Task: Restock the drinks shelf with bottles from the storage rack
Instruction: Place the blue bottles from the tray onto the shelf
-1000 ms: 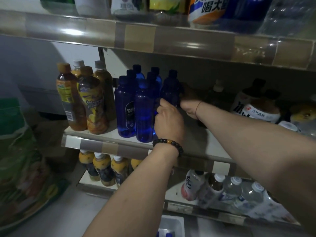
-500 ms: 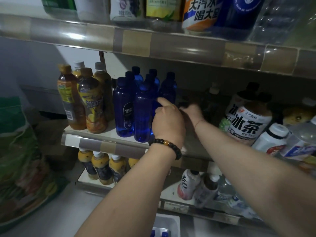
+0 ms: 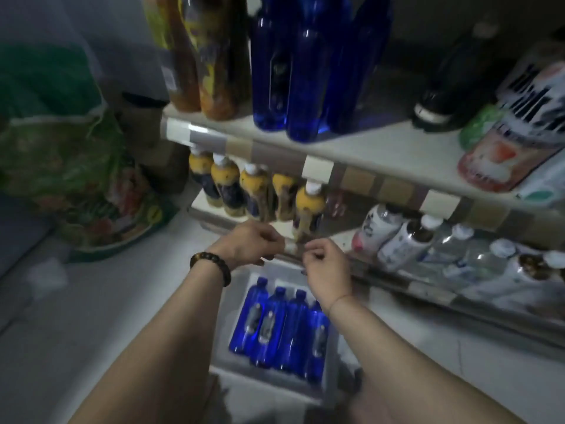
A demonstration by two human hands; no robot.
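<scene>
Both hands empty, fingers loosely curled: left hand (image 3: 249, 243) and right hand (image 3: 326, 264) hang above the crate (image 3: 331, 359). Four blue bottles (image 3: 279, 327) lie inside it, more blue ones (image 3: 301, 71) standing on the shelf (image 3: 382, 148).

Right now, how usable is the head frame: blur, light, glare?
Head view: dim overall, motion blur smears the shelf labels; the blue bottles in the box stay countable, with small glints. Left hand and right hand are fairly sharp and loosely curled, holding nothing. Wide-angle bending tilts the shelf edge.
</scene>
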